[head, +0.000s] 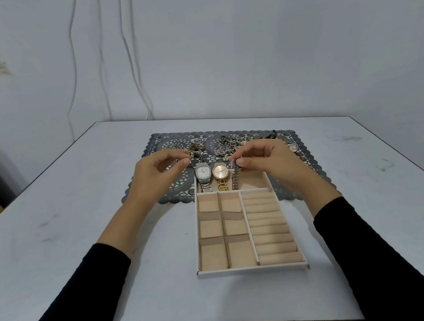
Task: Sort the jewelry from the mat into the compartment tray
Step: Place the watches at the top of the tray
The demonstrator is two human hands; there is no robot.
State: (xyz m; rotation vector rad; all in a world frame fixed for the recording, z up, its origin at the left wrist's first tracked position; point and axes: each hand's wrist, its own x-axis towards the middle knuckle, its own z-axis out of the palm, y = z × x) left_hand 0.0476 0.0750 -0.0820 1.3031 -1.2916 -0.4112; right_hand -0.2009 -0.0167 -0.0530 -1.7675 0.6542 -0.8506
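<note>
The right hand (267, 161) pinches between its fingertips (242, 162) the top end of a dark link band (236, 180). It is probably slick, loose-jointed metal, best held by its end links. It lies in the tray's (252, 269) far long compartment beside two watches, one silver (203, 173) and one gold (221, 172). The left hand (153, 173) pinches a tangle of chains (196, 148) on the mat (174, 187); they look light, limp, likely to snag, and too knotted to count. Six small square compartments stand empty.

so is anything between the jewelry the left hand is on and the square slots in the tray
Only the watches: they lie in the tray's far slot, between the tangled pile the left hand pinches at and the bare square slots. Lifting over them should clear.
</note>
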